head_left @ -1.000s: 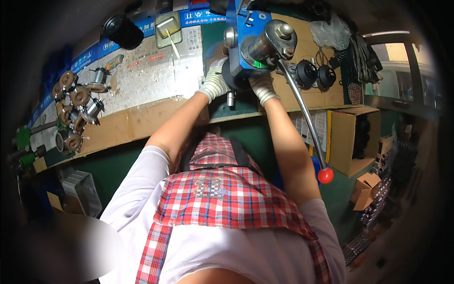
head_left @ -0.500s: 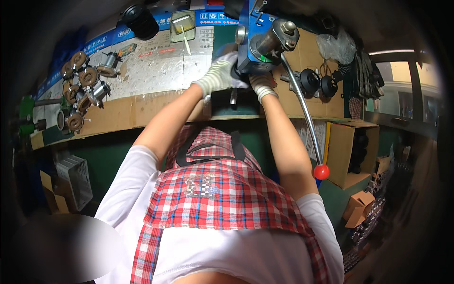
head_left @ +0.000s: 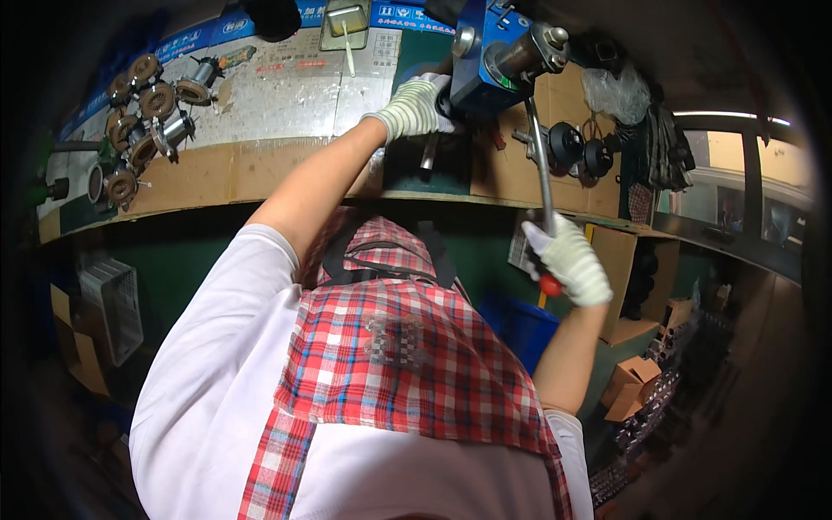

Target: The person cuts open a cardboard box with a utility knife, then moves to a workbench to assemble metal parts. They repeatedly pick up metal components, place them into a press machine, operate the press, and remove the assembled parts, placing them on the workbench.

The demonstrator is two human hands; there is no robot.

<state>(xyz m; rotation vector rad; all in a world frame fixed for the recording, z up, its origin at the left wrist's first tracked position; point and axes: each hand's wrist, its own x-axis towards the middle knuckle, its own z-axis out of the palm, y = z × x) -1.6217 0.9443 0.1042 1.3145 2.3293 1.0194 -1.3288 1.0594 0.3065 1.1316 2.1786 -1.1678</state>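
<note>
A blue hand press (head_left: 485, 87) stands on the bench, with a long metal lever (head_left: 539, 156) slanting down to a red ball knob (head_left: 550, 286). My right hand (head_left: 574, 260), in a striped white glove, is closed round the lever's lower end just above the knob. At the press's left side my gloved left hand (head_left: 412, 108) is bent round a dark part under the head. Its fingertips and most of that part are hidden. A short metal rod (head_left: 428, 152) sticks out below the press, close to my left hand.
Several brown-and-silver motor parts (head_left: 158, 102) lie at the left. A tray with a brush (head_left: 348, 43) sits at the back. Black round parts (head_left: 598, 158) and a plastic bag (head_left: 617, 94) are at the right. Below are a cardboard box (head_left: 620, 321) and a blue bin (head_left: 520, 329).
My right hand has left the press head and come down to the right onto the lever, which has swung slightly left. My left hand has stayed by the press. The view has shifted a little.
</note>
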